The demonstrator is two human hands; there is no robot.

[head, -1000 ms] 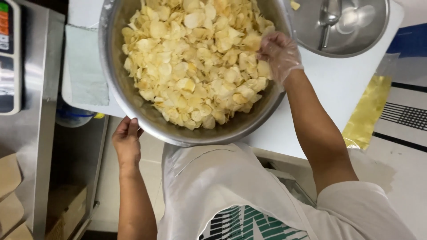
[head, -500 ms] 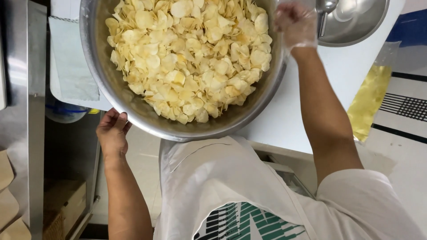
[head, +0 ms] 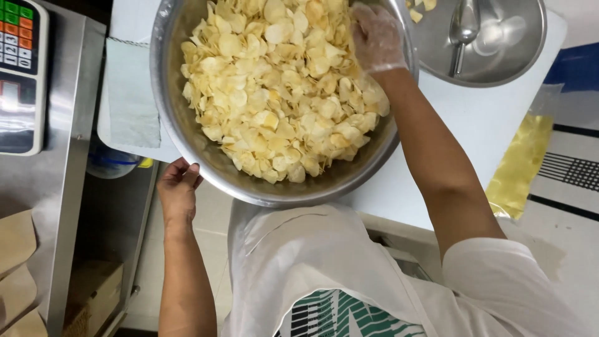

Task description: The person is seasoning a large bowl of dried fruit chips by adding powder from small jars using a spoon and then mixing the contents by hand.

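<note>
Head view: gloved right hand [head: 374, 34] rests loosely curled on the chips [head: 281, 93], while bare left hand [head: 178, 190] grips the bowl [head: 187, 150] rim underneath.

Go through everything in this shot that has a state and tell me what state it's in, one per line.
Big metal bowl: heaped with chips, tilted toward the person.
Chips: pale yellow, loose pile.
Left hand: bare, gripping the bowl's rim from beneath.
Right hand: gloved, resting on the chips.
Small metal pan: nearly empty, holding a scoop.
Scoop: lying in the pan.
Scale: nothing on it.
Plastic bag: lying flat.
</note>
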